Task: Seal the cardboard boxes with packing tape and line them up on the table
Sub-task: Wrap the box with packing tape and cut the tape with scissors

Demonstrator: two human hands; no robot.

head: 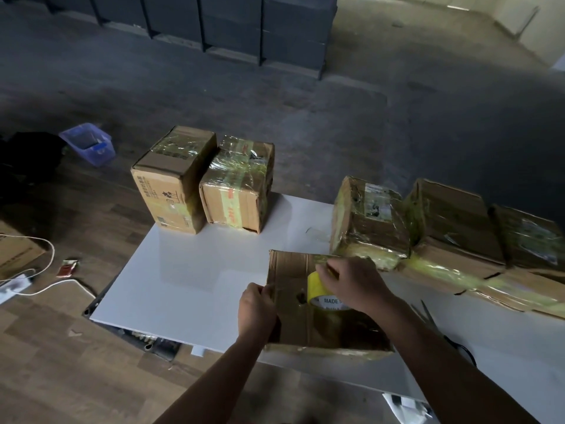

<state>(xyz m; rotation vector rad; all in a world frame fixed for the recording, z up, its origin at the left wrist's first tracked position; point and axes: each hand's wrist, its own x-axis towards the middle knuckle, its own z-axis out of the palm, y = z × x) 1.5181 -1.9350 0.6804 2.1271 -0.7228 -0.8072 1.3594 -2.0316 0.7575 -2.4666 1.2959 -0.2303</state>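
Observation:
A worn cardboard box (293,319) lies on the white table (189,280) right in front of me. My left hand (256,307) grips its left edge. My right hand (348,283) holds a yellow roll of packing tape (318,289) on top of the box, fingers curled over the roll near the box's far edge. Two taped boxes (174,179) (238,182) stand side by side at the table's far left corner. Three more taped boxes (370,221) (452,228) (532,240) sit in a row at the right.
Scissors (428,313) lie on the table to the right of my right arm. On the wooden floor at left are a purple plastic bin (88,143), a white cable (46,289) and a carton (15,249). Dark shelving (214,22) stands at the back.

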